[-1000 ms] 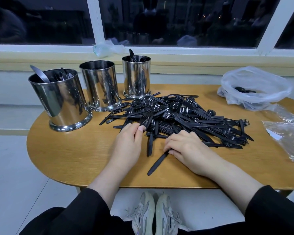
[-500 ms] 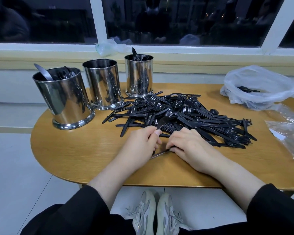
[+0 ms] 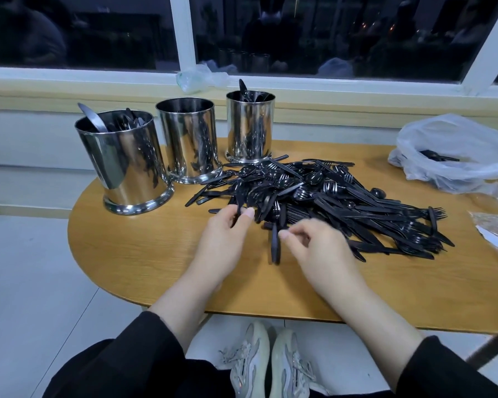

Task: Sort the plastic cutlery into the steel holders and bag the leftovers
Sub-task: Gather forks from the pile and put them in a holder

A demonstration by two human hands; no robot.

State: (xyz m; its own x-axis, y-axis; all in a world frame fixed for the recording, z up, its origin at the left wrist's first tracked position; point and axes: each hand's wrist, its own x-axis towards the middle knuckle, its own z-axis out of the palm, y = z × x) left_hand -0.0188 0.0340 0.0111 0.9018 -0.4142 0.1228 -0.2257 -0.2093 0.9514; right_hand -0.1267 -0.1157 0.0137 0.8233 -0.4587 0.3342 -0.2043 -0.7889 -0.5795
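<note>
A big pile of black plastic cutlery (image 3: 342,202) lies in the middle of the wooden table (image 3: 141,254). Three steel holders stand at the back left. The left holder (image 3: 121,168) has several pieces in it, the middle holder (image 3: 189,145) looks empty, and the right holder (image 3: 249,127) has a few pieces. My left hand (image 3: 227,237) pinches a black cutlery piece (image 3: 238,196) at the pile's near left edge. My right hand (image 3: 319,251), fingers curled, pinches a black knife (image 3: 275,248) that points toward me.
A white plastic bag (image 3: 457,139) with a few black pieces inside sits at the back right. Clear plastic wrap (image 3: 495,225) lies at the right edge. Crumpled plastic (image 3: 199,77) rests on the window sill. The table's front edge runs just under my wrists.
Both hands came together at the pile's near edge, then parted. The knife that lay slantwise by my right hand now points toward me in its fingers. My left hand took hold of a piece.
</note>
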